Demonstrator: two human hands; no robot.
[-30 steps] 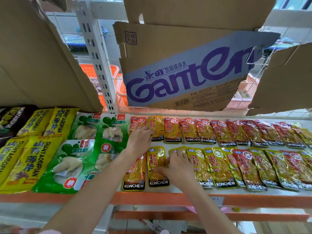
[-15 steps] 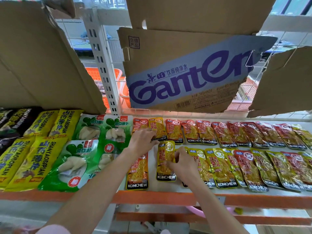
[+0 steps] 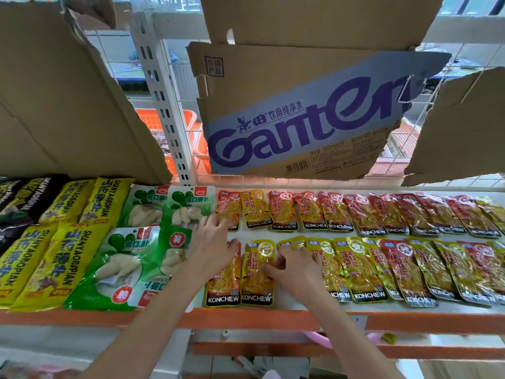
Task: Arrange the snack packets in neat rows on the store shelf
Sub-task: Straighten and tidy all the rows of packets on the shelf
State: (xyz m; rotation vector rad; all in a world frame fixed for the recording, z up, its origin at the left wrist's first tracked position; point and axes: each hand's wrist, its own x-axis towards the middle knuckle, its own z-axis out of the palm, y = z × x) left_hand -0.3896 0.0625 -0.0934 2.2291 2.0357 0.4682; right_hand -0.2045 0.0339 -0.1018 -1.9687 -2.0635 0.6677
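Note:
Small yellow and red KONCHEW snack packets lie flat in two rows on the white shelf. My left hand rests with spread fingers on the leftmost packets, one in the back row and an orange one in the front row. My right hand presses down on a yellow packet and the half-hidden packet beside it in the front row. Both hands lie flat, fingers slightly bent.
Green packets and yellow SHANYAOBOPIAN packs fill the shelf's left side. Torn cardboard sheets, one printed Ganten, hang from the shelf above. An orange rail edges the front. A white slotted upright stands behind.
My right hand had lifted a yellow packet off the shelf; now that packet lies flat in the front row next to the orange one. My left hand stayed on the leftmost packets.

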